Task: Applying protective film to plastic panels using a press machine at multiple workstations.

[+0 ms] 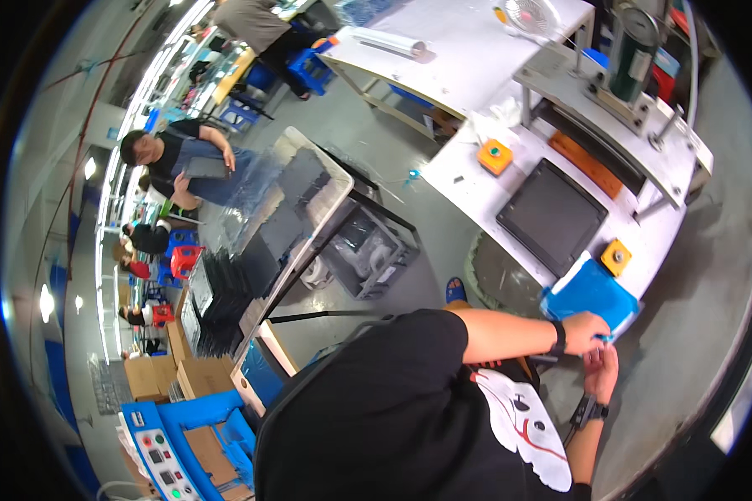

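Both hands at the counter's [476, 179] near end: left hand [585, 330] and right hand [602, 376] pinch a blue sheet [589, 292]; dark pad [551, 215] bare, sheet not yet placed.

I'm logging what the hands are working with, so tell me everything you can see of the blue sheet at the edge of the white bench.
The blue sheet is a flat, bright blue piece, smooth like plastic, with a white layer or backing showing along its upper left edge. It lies at the near corner of the white bench, beside an orange block with a dark button and below a dark flat panel. The left hand rests on its lower edge; the right hand is just beneath, and contact is unclear.
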Action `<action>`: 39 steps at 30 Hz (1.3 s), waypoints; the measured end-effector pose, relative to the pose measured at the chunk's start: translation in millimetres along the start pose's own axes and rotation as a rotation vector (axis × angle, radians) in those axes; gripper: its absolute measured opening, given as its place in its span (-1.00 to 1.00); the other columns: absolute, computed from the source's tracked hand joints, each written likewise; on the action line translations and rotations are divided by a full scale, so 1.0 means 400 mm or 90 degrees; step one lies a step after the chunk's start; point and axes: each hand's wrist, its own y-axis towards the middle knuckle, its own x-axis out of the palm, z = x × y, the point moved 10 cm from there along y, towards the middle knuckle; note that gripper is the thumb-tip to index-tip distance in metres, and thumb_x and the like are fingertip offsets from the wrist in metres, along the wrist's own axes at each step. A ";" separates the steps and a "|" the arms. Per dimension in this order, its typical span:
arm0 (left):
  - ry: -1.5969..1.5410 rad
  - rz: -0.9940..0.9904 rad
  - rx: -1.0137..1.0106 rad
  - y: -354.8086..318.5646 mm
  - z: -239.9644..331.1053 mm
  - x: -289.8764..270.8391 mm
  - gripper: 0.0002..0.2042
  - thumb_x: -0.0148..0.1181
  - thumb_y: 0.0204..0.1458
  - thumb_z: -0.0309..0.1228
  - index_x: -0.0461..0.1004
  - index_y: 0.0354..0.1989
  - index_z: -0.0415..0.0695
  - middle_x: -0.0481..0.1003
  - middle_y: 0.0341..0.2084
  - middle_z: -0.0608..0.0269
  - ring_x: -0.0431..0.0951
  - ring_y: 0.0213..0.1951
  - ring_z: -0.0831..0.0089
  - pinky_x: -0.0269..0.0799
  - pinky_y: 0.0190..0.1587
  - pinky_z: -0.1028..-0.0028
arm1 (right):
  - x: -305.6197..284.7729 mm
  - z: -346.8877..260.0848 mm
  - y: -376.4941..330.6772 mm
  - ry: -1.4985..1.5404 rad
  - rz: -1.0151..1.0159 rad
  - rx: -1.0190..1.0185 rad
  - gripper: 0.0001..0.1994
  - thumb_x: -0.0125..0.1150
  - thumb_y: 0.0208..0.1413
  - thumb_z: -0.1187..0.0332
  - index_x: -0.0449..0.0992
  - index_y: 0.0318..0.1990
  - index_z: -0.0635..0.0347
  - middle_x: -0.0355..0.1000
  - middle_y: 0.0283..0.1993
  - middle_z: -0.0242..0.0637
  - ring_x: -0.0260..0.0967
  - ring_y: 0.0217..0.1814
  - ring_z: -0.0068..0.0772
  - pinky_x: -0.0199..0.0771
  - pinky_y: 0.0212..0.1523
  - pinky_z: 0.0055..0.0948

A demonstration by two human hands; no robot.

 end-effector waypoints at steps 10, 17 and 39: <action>-0.003 -0.013 -0.229 -0.010 -0.048 -0.091 -0.78 0.25 0.07 -0.37 0.60 -0.19 -0.24 0.62 -0.30 0.03 0.64 -0.22 0.15 0.53 -0.12 0.31 | 0.098 0.028 0.008 0.126 0.002 0.038 -0.75 0.17 0.26 0.28 0.37 0.00 0.13 0.43 0.01 -0.27 0.48 0.03 -0.17 0.55 0.04 -0.14; 0.108 -0.113 -0.085 -0.001 -0.006 -0.001 -0.67 0.34 -0.01 -0.34 0.57 -0.10 -0.25 0.58 -0.13 0.00 0.59 -0.06 0.13 0.48 0.03 0.36 | 0.021 0.052 0.006 0.094 0.070 0.024 -0.76 0.18 0.26 0.28 0.39 0.00 0.13 0.47 -0.07 -0.34 0.54 -0.14 -0.42 0.63 -0.08 -0.28; -0.164 0.250 -0.375 -0.002 -0.167 -0.235 -0.87 0.13 0.21 -0.38 0.36 -0.22 -0.16 0.42 -0.50 0.38 0.38 -0.53 0.62 0.40 -0.49 0.54 | -0.114 0.019 0.023 -0.378 0.357 -0.059 -0.78 0.25 0.13 0.36 0.48 -0.12 0.25 0.50 -0.27 -0.26 0.52 -0.27 -0.28 0.52 -0.30 -0.32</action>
